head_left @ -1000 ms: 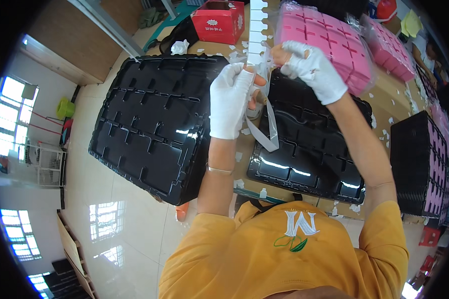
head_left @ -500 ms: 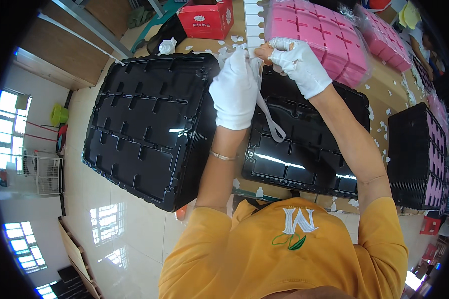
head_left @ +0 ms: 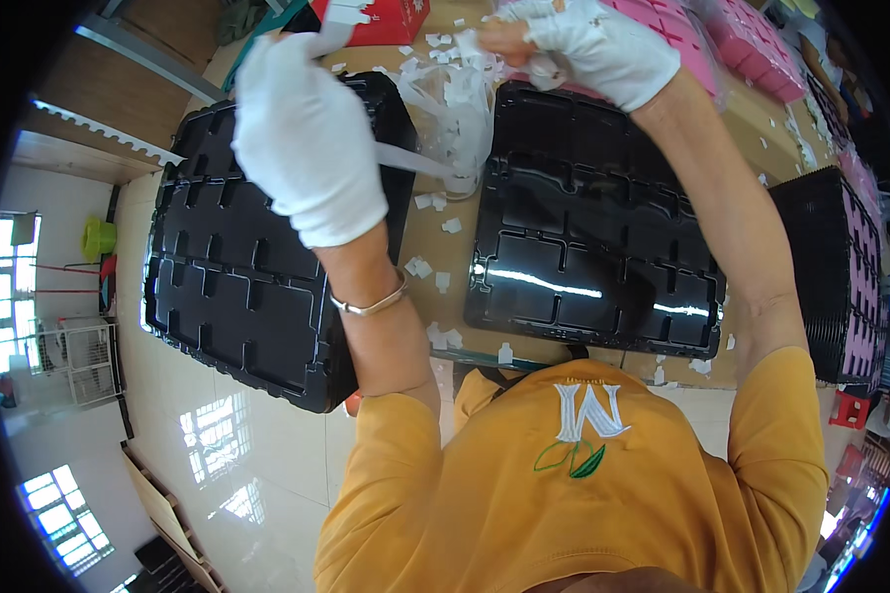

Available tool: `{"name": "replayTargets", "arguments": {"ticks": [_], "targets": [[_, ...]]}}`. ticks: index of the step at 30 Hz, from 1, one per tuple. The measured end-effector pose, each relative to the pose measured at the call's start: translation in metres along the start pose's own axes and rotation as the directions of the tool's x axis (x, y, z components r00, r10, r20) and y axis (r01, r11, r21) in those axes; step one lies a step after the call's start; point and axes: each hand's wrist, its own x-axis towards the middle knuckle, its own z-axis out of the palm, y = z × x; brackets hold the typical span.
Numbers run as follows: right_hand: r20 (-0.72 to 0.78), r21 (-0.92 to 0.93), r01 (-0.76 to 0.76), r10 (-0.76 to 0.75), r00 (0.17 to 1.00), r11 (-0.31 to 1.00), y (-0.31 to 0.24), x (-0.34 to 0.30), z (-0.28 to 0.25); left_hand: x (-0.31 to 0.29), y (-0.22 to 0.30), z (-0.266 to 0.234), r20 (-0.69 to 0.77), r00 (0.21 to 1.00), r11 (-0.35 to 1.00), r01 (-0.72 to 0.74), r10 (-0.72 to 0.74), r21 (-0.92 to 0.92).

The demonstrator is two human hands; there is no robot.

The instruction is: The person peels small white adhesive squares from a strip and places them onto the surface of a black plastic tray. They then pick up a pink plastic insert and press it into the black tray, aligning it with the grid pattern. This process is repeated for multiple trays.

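Note:
My left hand [head_left: 307, 143], in a white glove, is raised over the left stack of black plastic trays [head_left: 237, 257]. Its fingers are closed on a white notched strip [head_left: 342, 25] that sticks up past them. A translucent white band [head_left: 413, 161] runs from behind this hand to a crumpled clear plastic heap [head_left: 455, 119] between the stacks. My right hand [head_left: 598, 49], gloved with bare fingertips, hovers above the far edge of the right black tray [head_left: 588, 247]. Its fingers are curled together; what they hold, if anything, cannot be made out.
Pink blocks in clear wrap [head_left: 752, 44] lie at the far right, beside a tall black tray stack with pink edges [head_left: 821, 267]. A red box [head_left: 391, 22] stands at the back. Small white paper scraps [head_left: 443, 282] are strewn over the brown tabletop [head_left: 430, 232].
My left hand has swung left, away from my right hand, carrying the white strip over the left stack. My right hand has shifted slightly up. The whole view has tilted a little.

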Motion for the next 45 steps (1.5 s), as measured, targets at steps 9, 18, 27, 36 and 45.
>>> {"name": "replayTargets", "arguments": {"ticks": [9, 18, 27, 36, 45], "targets": [[0.191, -0.904, 0.105, 0.173, 0.966, 0.415, 0.068, 0.037, -0.038, -0.029, 0.013, 0.001, 0.291, 0.916, 0.917, 0.342, -0.276, -0.207], [-0.095, -0.990, -0.121, 0.309, 0.946, 0.066, 0.099, 0.057, -0.016, -0.059, 0.013, 0.018, 0.409, 0.885, 0.874, 0.367, -0.223, -0.319], [-0.159, -0.947, -0.218, 0.246, 0.956, 0.235, 0.097, 0.047, -0.017, -0.056, 0.033, 0.014, 0.662, 0.585, 0.303, 0.810, -0.468, -0.501], [-0.040, -0.968, -0.083, 0.183, 0.982, 0.236, 0.111, 0.032, -0.018, -0.055, 0.033, 0.008, 0.758, 0.475, 0.158, 0.876, -0.448, -0.456], [-0.293, -0.519, 0.248, -0.442, 0.848, 0.818, 0.079, 0.050, -0.003, -0.064, 0.032, 0.006, 0.800, 0.423, -0.039, 0.874, -0.425, -0.484]]}}
